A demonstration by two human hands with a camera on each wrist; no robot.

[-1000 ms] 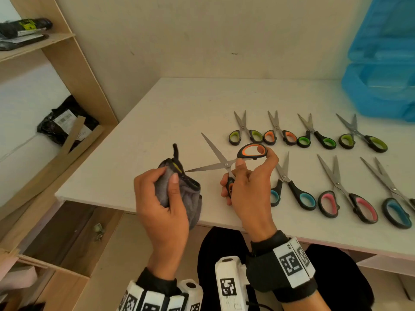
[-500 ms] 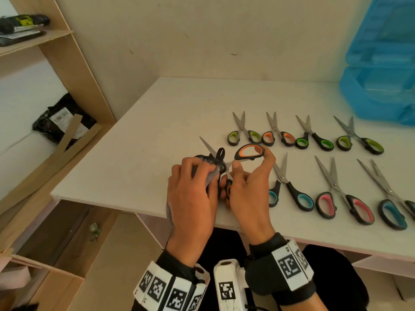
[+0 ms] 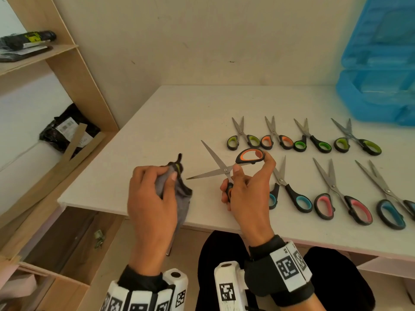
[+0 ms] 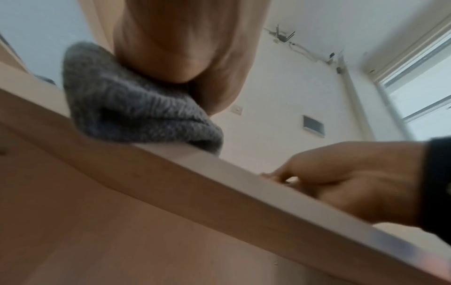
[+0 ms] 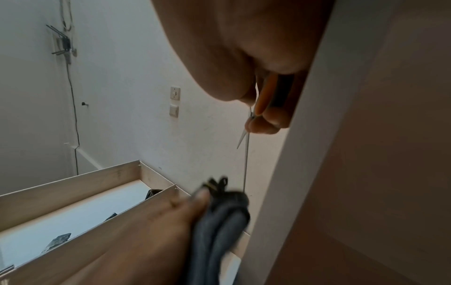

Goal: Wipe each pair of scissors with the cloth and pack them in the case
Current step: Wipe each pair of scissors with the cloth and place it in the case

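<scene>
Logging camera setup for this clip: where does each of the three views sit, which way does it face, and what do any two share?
Head: on the head, looking forward and down at the table; shows the left hand gripping the cloth and the right hand holding the open orange scissors.
Left wrist: below the table edge, facing up past the palm at ceiling and window; shows the cloth and, across, the right hand.
Right wrist: below the edge, facing along the fingers toward wall and shelf; shows the scissors' blades.
Shared: both wrist views and the head view show the cloth.
</scene>
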